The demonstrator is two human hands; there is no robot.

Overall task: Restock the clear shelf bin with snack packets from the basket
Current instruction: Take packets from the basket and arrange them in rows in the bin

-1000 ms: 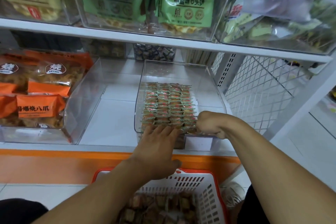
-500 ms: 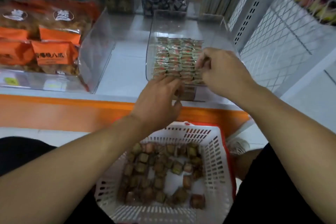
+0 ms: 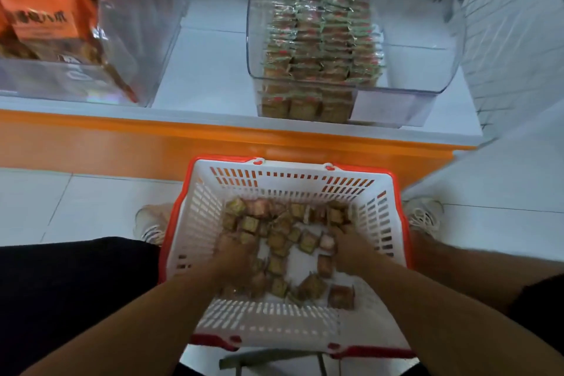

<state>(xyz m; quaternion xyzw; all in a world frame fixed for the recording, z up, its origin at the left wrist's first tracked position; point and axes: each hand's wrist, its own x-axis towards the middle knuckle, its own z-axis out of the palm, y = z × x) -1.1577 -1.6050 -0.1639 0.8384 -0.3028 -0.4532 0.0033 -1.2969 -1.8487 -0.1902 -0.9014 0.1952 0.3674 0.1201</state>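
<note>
We find both hands, left (image 3: 235, 256) and right (image 3: 348, 246), down among the loose snack packets (image 3: 276, 265) in the basket (image 3: 293, 180), grip blurred and undeterminable; we judge them light, crinkly, slippery, best scooped in handfuls for the clear shelf bin (image 3: 393, 101).

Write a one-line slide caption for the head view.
Both hands, left and right, reach among snack packets in the basket.
</note>
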